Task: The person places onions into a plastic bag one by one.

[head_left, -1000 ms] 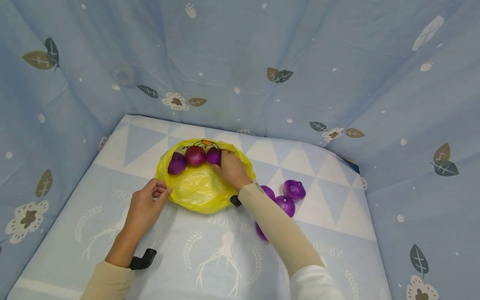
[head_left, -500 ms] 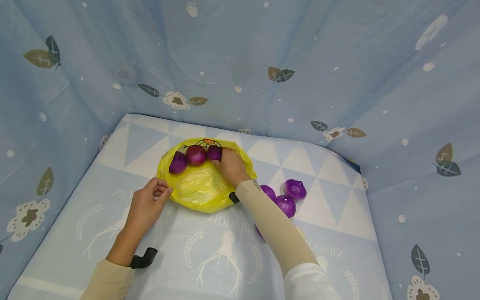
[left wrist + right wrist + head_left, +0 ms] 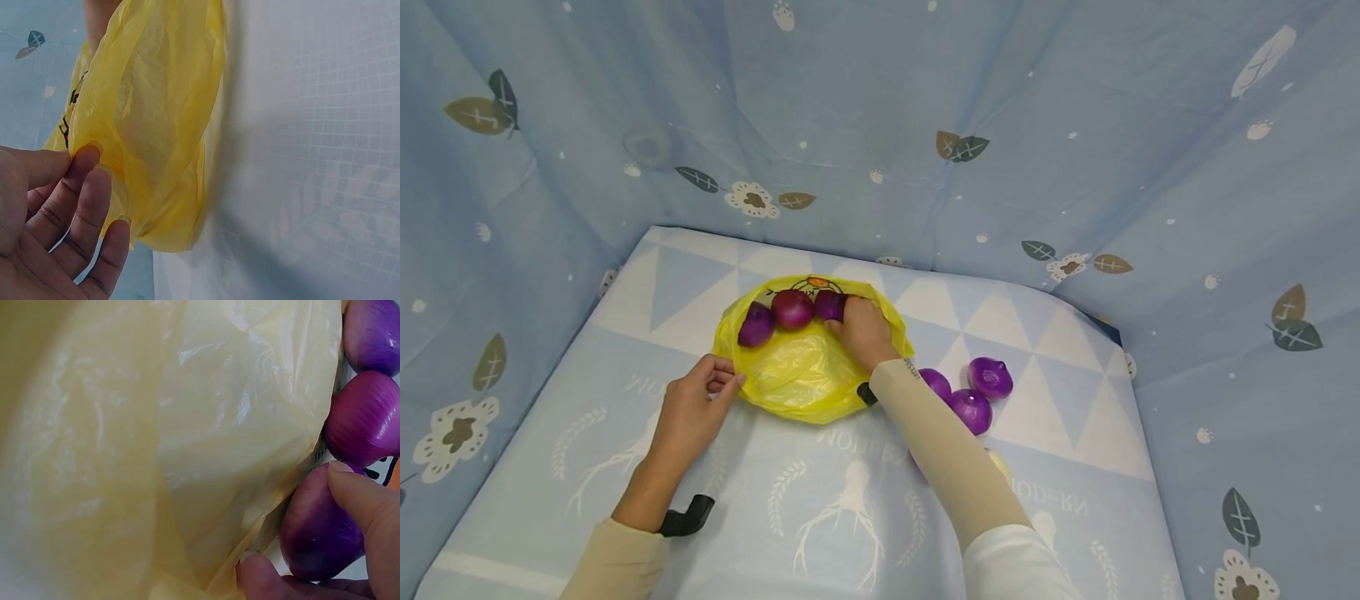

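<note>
Head view: I'm looking down on a cloth-covered bench [image 3: 752, 533], with a yellow bag [image 3: 805, 387] lying near its far edge, left of the middle, mouth spread open. The person's left hand [image 3: 695, 408] is at the bag's left rim; through the left wrist camera I see thumb and index finger pinching the plastic, the other fingers loosely bent beside it. The right hand [image 3: 862, 333] reaches into the mouth and holds the rightmost onion [image 3: 830, 306] between thumb and fingers. In a row to its left, also inside the bag, I have the middle onion [image 3: 792, 309] and the leftmost onion [image 3: 756, 325]. Toward the bench's right edge, three loose onions [image 3: 972, 413] sit close together. The right sleeve [image 3: 958, 454] mostly covers a purple thing and a pale yellow thing [image 3: 997, 462]; I can't tell what they are. A blue curtain [image 3: 850, 83] hangs behind the far edge.
</note>
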{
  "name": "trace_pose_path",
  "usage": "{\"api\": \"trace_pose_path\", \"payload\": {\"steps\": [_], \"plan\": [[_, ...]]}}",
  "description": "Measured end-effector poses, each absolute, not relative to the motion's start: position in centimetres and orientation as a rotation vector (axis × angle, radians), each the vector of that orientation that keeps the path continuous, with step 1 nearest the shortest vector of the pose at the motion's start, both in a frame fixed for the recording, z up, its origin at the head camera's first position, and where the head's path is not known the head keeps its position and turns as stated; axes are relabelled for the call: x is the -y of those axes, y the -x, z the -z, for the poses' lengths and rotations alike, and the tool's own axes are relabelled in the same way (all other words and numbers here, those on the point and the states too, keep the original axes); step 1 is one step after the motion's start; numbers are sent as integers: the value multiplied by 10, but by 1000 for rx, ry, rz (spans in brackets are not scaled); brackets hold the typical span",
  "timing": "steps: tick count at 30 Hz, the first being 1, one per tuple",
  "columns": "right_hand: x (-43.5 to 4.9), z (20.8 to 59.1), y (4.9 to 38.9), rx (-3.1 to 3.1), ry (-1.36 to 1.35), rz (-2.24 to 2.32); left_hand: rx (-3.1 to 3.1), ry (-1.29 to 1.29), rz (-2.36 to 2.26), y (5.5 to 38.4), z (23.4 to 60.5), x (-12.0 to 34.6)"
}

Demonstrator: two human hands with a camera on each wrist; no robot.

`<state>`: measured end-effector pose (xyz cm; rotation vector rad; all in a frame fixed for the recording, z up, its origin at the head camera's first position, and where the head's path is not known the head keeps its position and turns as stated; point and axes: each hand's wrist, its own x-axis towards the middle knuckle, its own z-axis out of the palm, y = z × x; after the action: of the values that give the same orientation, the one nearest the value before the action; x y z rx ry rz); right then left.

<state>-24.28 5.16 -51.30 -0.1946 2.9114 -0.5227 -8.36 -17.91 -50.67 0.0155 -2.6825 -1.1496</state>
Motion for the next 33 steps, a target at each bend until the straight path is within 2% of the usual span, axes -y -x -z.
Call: {"api": "trace_pose_path", "payload": {"steps": [18, 24, 33], "plan": [[-57, 506, 229, -2932, 277, 536, 2693, -25, 1150, 85, 506, 177], [-60, 494, 213, -2868, 334, 433, 2685, -26, 1141, 84, 506, 177], [-83, 457, 174, -2820, 587, 260, 2682, -27, 1146, 84, 506, 179]]}}
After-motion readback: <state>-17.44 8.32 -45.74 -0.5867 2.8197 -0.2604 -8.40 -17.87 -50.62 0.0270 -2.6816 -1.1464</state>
